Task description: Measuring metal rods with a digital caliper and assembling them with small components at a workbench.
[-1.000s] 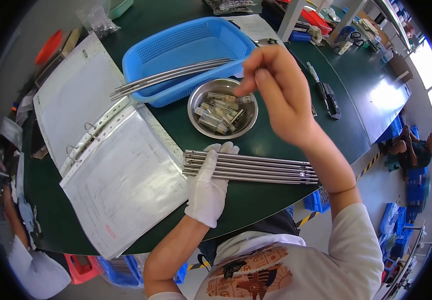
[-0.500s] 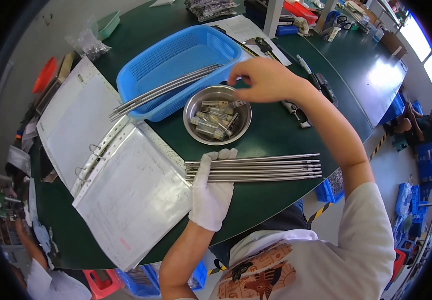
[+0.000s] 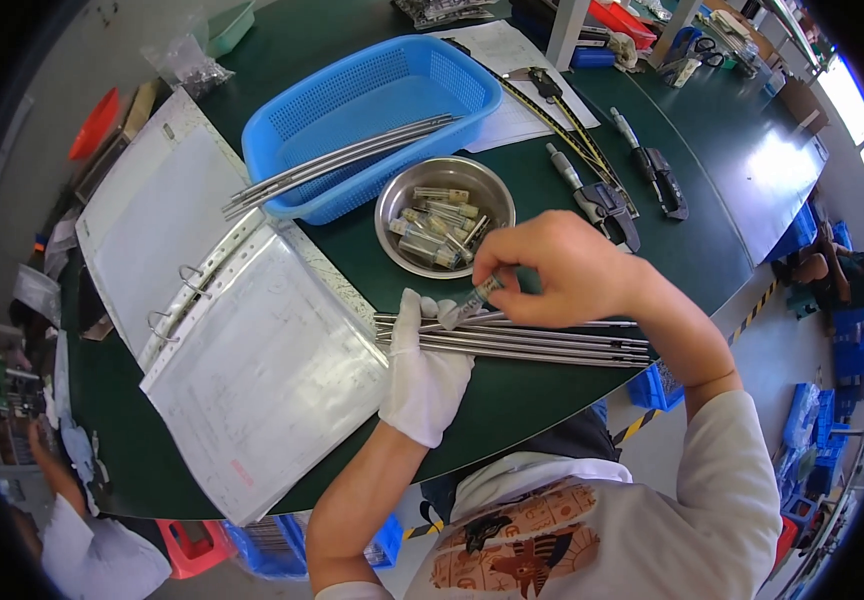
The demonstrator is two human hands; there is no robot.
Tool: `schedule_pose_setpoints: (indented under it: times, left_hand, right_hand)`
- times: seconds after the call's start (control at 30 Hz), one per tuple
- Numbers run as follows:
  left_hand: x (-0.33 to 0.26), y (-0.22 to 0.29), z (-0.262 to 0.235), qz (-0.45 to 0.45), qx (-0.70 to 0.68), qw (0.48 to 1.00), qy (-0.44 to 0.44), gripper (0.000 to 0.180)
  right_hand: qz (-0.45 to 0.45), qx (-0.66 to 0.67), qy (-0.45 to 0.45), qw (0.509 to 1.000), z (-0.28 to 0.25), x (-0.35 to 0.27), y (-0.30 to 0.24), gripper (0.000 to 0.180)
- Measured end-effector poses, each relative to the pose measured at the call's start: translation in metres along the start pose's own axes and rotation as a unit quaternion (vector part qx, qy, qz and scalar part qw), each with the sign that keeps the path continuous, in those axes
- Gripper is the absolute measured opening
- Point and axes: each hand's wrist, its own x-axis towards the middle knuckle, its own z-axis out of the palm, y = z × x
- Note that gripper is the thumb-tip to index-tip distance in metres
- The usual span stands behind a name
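Note:
My left hand (image 3: 420,392), in a white glove, grips several thin metal rods (image 3: 562,347) that lie side by side and point right. Pinched between the thumb and fingers of my bare right hand (image 3: 567,268) is a small clear vial (image 3: 478,297) with a label. Its lower end is over the rods, close to the gloved fingertips; whether it touches them I cannot tell. Just beyond stands a round steel bowl (image 3: 386,232) with several similar vials (image 3: 440,222) inside.
A blue basket (image 3: 270,120) behind the bowl has several rods (image 3: 337,163) leaning over its edge. An open ring binder (image 3: 272,370) lies left. Micrometers (image 3: 602,205) and a caliper (image 3: 552,90) lie back right. People sit at far left and far right.
My right hand has come from above the bowl's far right rim down toward me, and now shows a vial in its fingers over the rods. The left hand keeps holding the rods.

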Motion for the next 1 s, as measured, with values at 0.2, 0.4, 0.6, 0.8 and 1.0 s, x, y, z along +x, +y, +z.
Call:
schedule_pose_setpoints:
  times: [0.2, 0.4, 0.6, 0.8, 1.0]
  left_hand:
    - [0.000, 0.000, 0.001, 0.028, 0.056, 0.998, -0.003, 0.026]
    - [-0.001, -0.001, 0.001, 0.018, 0.032, 0.999, -0.025, 0.025]
    - [0.000, -0.001, 0.004, 0.014, 0.071, 0.997, -0.033, 0.021]
    - [-0.003, -0.002, 0.004, 0.049, 0.081, 0.995, -0.013, 0.023]
    - [0.001, -0.002, 0.004, 0.042, 0.080, 0.996, -0.010, 0.023]
  right_hand:
    - [0.021, 0.083, 0.071, 0.994, 0.026, 0.005, 0.002, 0.016]
    - [0.037, 0.074, 0.104, 0.991, 0.032, 0.012, 0.006, 0.018]
    - [0.058, 0.147, 0.090, 0.983, 0.039, 0.011, 0.004, 0.019]
    - [-0.123, 0.028, 0.167, 0.978, 0.033, 0.013, 0.012, 0.015]
    - [0.082, 0.273, 0.111, 0.952, 0.033, 0.009, -0.001, 0.019]
